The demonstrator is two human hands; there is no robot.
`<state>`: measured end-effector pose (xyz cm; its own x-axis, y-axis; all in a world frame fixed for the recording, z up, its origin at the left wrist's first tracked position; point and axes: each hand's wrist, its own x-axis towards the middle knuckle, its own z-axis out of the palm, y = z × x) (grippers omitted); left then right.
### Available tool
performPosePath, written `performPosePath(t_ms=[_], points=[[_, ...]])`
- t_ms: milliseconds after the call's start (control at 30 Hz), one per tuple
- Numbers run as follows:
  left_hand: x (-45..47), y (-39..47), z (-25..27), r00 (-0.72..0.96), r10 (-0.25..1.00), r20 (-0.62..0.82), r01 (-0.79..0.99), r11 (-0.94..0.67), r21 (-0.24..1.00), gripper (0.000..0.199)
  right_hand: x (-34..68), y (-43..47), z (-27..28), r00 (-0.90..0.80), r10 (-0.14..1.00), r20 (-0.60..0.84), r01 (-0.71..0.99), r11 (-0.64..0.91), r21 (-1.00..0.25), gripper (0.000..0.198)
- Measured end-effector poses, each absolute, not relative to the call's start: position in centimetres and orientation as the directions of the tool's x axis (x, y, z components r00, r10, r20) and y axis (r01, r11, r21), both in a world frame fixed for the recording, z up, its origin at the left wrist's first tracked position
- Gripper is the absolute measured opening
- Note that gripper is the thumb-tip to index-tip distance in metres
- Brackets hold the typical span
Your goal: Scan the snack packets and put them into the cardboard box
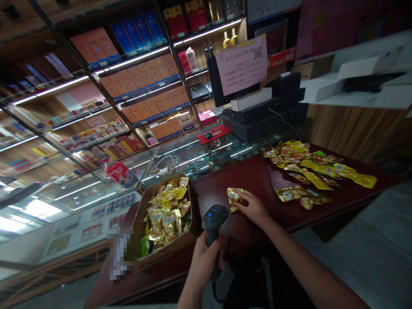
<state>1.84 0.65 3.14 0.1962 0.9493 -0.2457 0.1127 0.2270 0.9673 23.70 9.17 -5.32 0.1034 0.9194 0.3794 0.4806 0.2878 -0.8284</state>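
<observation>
1. Handheld scanner (215,218): nearest item, raised at the table's near side, between carton and gold packet. Likely rigid, fairly light, drop-sensitive; best gripped by the handle. Cord (216,296) below could drag a little.
2. Left hand (206,253): wrapped around that handle, forearm up from the bottom edge, scanner head above the fist.
3. Gold packet (232,199): farther out, on or just above the dark red table (206,193); can't tell which. Foil looks light, soft, slick; contents might crush. Pinch an edge, no hard squeeze.
4. Right hand (254,209): thumb and fingers narrowed on the packet's right side, looks like a light pinch. Arm stretched in from lower right.
5. Carton (193,210): left of scanner, open-topped, heaped with similar packets; probably slide over each other.
6. Yellow-gold packets (299,156): table's right part, beyond the right hand, some overlapping. Should handle just as limp.
</observation>
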Motion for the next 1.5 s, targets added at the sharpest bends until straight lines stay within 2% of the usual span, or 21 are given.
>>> performPosePath(t_ms=[200,433,600,667,767,900,1000,1167,1267,1333,1400,1500], points=[[1.7,0.4,3.7,0.184,0.958,-0.22,0.105,0.203,0.974,0.029,23.7,9.4,-5.8,0.098,0.903,0.418,0.508,0.317,-0.801,0.057],[1.8,0.4,4.0,0.203,0.952,-0.229,0.12,0.208,0.971,0.026,23.6,9.3,-5.6,0.099,0.918,0.384,0.447,0.303,-0.841,0.055],[1.8,1.1,2.4,0.192,0.952,-0.239,0.097,0.224,0.97,0.025,23.9,9.2,-5.8,0.133,0.925,0.355,0.414,0.274,-0.868,0.05],[1.6,1.6,1.0,0.162,0.954,-0.252,0.074,0.243,0.967,0.029,24.2,9.5,-6.0,0.211,0.929,0.302,0.352,0.216,-0.911,0.049],[1.2,2.3,-1.0,0.105,0.95,-0.295,0.024,0.294,0.956,0.037,23.7,10.9,-5.5,0.273,0.94,0.203,0.161,0.163,-0.973,0.051],[0.6,2.7,-2.3,0.078,0.943,-0.324,-0.04,0.328,0.944,0.042,18.8,15.3,-2.2,0.156,0.961,0.228,-0.068,0.241,-0.968,0.061],[0.2,2.8,-2.5,0.108,0.941,-0.321,-0.072,0.33,0.941,0.043,12.1,19.1,1.5,0.002,0.965,0.263,-0.117,0.262,-0.958,0.065],[-0.3,2.9,-3.2,0.086,0.941,-0.327,-0.08,0.333,0.939,0.05,5.2,21.9,4.7,-0.1,0.984,0.15,0.132,0.162,-0.978,0.067],[-0.5,3.1,-3.7,0.094,0.94,-0.328,-0.058,0.334,0.941,0.052,7.8,20.4,3.0,-0.061,0.975,0.213,0.333,0.221,-0.917,0.058],[-0.5,3.2,-3.7,0.111,0.942,-0.318,-0.056,0.325,0.944,0.051,11.6,18.2,0.9,-0.002,0.964,0.267,0.521,0.228,-0.822,0.054],[-0.4,3.2,-3.4,0.128,0.944,-0.303,-0.059,0.312,0.948,0.05,15.8,15.3,-1.2,0.106,0.965,0.241,0.706,0.098,-0.701,0.055],[-0.3,3.1,-2.9,0.153,0.946,-0.285,-0.061,0.297,0.953,0.047,20.8,10.8,-3.2,0.316,0.937,0.15,0.837,-0.201,-0.508,0.062]])
